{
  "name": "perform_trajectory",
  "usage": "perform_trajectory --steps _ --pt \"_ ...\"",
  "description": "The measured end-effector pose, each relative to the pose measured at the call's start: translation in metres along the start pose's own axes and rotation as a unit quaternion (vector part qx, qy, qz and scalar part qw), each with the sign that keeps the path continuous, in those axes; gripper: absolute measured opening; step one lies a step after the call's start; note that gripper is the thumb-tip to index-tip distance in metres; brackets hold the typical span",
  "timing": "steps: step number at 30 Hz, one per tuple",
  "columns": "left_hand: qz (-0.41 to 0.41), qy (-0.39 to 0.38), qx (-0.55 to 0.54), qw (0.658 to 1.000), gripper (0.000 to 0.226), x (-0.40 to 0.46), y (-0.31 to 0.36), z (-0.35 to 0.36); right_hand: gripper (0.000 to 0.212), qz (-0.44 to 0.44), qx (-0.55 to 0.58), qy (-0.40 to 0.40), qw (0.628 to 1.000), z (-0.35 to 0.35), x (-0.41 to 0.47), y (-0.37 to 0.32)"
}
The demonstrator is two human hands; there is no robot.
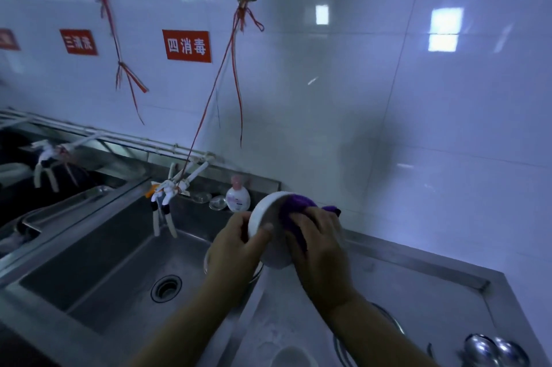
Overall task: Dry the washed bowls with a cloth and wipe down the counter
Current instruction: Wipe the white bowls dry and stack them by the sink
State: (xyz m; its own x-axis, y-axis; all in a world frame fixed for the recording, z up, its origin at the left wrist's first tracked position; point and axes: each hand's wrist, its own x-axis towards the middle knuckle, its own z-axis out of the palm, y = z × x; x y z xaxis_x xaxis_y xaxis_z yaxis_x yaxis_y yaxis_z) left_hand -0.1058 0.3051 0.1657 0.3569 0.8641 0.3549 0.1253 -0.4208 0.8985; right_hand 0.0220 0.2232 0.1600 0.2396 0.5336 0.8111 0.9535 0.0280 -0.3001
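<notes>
A white bowl [270, 217] is held on its side above the right edge of the sink, its opening turned to the right. My left hand [236, 244] grips its rim, thumb inside the bowl. My right hand [321, 256] presses a purple cloth [294, 207] into the bowl's inside; a corner of the cloth sticks out behind my fingers. Below my arms lies the steel counter [418, 286], wet in patches. Another white bowl [294, 356] sits at the bottom edge of the view, partly cut off.
A steel sink [119, 250] with a round drain [166, 287] lies to the left, a white tap [167, 190] above it. A soap bottle [238, 196] stands at the sink's back. Metal spoons [493, 350] and a wire rack [388, 325] rest on the counter at lower right. Tiled walls close the corner.
</notes>
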Motion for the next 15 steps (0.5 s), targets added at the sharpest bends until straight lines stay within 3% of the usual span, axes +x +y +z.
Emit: perform_trajectory --steps 3,7,10,15 --pt "0.007 -0.019 -0.013 1.000 0.008 0.000 0.002 0.000 0.044 0.000 -0.069 -0.040 0.997 0.005 0.010 -0.017" --pt "0.014 -0.046 -0.033 0.998 0.009 0.008 0.002 -0.005 0.040 -0.013 -0.026 -0.080 0.996 0.007 0.022 -0.036" --pt "0.000 -0.062 -0.096 0.993 0.013 0.015 0.000 -0.012 0.024 -0.058 -0.009 -0.131 0.990 -0.001 0.031 -0.044" --pt "0.042 -0.075 -0.123 0.989 0.012 0.029 0.009 -0.021 0.033 -0.149 -0.032 -0.194 0.969 -0.011 0.016 -0.038"
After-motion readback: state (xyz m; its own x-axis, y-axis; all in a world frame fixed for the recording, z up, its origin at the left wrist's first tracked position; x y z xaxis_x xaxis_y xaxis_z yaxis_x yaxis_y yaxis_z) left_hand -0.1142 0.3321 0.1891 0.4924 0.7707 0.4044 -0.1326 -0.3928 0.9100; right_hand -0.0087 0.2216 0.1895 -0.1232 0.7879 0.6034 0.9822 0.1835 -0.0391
